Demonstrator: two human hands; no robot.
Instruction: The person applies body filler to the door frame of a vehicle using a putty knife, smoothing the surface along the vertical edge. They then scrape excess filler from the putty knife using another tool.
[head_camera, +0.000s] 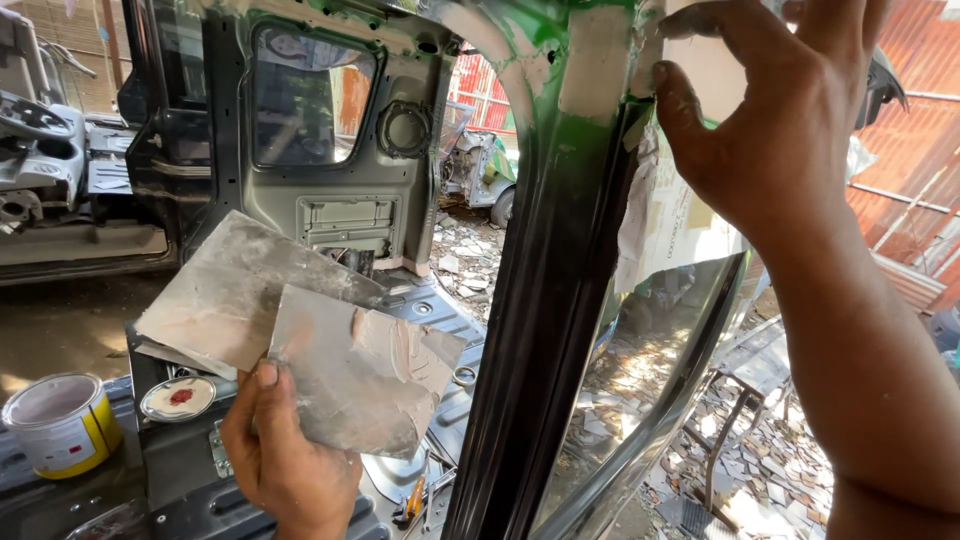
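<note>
Workshop yard: left hand (290, 465) grips putty-smeared metal plates (300, 335).

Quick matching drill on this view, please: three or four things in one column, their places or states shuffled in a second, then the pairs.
1. left hand
2. right hand
3. open tin
4. tin lid

A. pressed high on the door pillar
B. lying flat, red spot in its middle
C. holding two putty-smeared metal plates
D. standing at far left, yellow-sided

Pairs: 1-C, 2-A, 3-D, 4-B

Dull putty-smeared metal plates (300, 330)
</note>
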